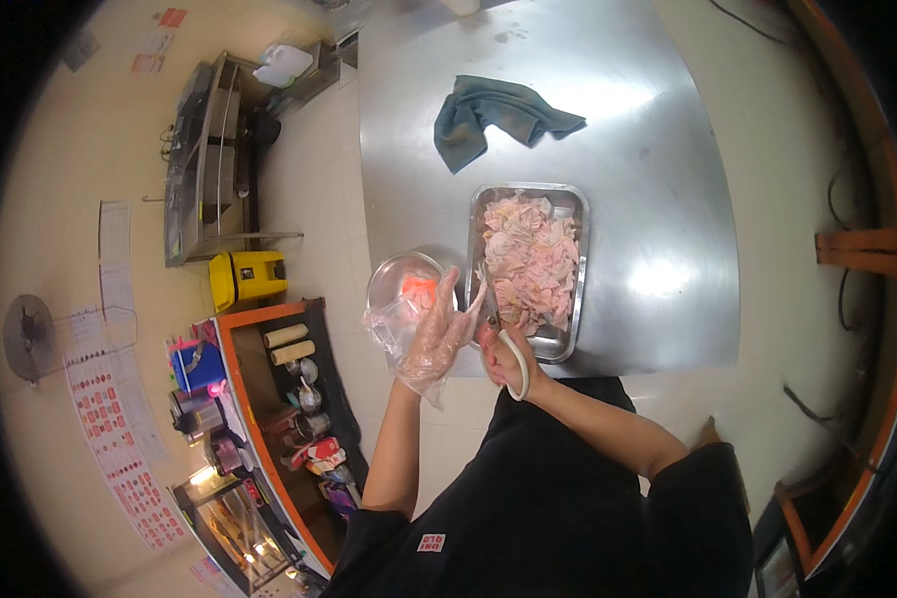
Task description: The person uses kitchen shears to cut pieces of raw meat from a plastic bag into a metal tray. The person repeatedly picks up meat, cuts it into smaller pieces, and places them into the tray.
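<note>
My left hand (433, 340) wears a clear plastic glove and pinches a thin pale strip of what looks like raw meat (478, 295). In my bare right hand (510, 357) is a pair of scissors (522, 374) with white handles, its blades up against that strip. Just beyond the scissors lies a rectangular steel tray (583, 284), heaped with pale pink raw pieces (531, 258), possibly meat or skin. A round steel bowl (389, 270) stands left of the tray, partly hidden by my left hand. Inside it are orange-pink pieces (418, 290) and clear plastic film (392, 325).
Both containers rest on a steel table (658, 261). A crumpled dark green cloth (493, 112) lies beyond the tray. Left of the table are an orange-edged shelf unit (299, 359), a yellow bin (247, 278) and a metal rack (213, 164).
</note>
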`<state>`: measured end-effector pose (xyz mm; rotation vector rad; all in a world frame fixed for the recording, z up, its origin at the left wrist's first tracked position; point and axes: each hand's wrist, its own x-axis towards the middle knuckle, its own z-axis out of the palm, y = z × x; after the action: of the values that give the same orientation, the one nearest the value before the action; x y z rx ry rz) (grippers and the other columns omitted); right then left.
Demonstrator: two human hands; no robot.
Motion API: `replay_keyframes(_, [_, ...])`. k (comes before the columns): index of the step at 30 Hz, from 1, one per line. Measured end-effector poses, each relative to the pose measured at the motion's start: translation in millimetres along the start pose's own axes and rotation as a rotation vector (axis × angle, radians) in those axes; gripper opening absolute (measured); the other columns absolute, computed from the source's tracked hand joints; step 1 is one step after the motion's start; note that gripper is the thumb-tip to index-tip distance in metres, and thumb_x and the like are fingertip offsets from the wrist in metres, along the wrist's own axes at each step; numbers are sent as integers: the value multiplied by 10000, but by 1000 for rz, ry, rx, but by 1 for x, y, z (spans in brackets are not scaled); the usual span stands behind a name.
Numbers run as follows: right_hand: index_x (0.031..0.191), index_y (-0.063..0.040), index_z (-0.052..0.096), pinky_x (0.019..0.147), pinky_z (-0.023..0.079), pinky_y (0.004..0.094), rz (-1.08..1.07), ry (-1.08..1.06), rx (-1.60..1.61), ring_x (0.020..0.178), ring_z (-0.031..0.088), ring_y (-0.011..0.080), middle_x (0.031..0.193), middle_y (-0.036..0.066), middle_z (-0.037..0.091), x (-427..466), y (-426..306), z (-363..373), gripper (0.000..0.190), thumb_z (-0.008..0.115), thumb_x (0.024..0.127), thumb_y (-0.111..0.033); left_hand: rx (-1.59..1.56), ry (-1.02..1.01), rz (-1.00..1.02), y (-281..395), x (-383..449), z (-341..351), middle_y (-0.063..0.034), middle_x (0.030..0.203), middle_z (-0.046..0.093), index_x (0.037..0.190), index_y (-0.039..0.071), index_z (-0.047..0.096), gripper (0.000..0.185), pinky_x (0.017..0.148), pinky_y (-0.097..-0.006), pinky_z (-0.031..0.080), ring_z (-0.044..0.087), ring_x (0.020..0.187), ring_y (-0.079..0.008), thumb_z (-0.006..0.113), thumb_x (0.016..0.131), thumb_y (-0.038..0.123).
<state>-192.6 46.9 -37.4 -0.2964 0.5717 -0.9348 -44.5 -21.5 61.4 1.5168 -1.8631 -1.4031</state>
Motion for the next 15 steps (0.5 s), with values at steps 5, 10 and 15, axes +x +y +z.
replay_keyframes(5, [914, -94, 490, 379, 310, 250, -160, -5, 79, 416, 379, 76, 596, -23, 417, 9, 3, 4, 519, 584, 979, -600, 101, -64, -9, 0, -7, -5, -120, 1265, 574, 1612, 9, 172, 706, 888, -306, 480, 576, 940, -149, 548, 1036, 169])
replay_keyframes(10, [920, -91, 502, 408, 331, 247, 16, 66, -14, 448, 414, 87, 598, -17, 424, 1, -4, -7, 495, 563, 1000, -576, 180, -118, 14, 7, -9, -7, -161, 1587, 331, 1606, 13, 205, 733, 1148, -384, 268, 321, 1379, -266, 589, 1006, 185])
replay_keyframes(15, [908, -94, 510, 374, 280, 252, 11, 106, 166, 406, 384, 88, 598, -19, 421, 3, -3, -6, 492, 560, 1004, -573, 4, -167, -157, 25, -9, -7, -175, 1656, 258, 1608, 21, 214, 729, 1237, -394, 187, 192, 1552, -290, 591, 1000, 165])
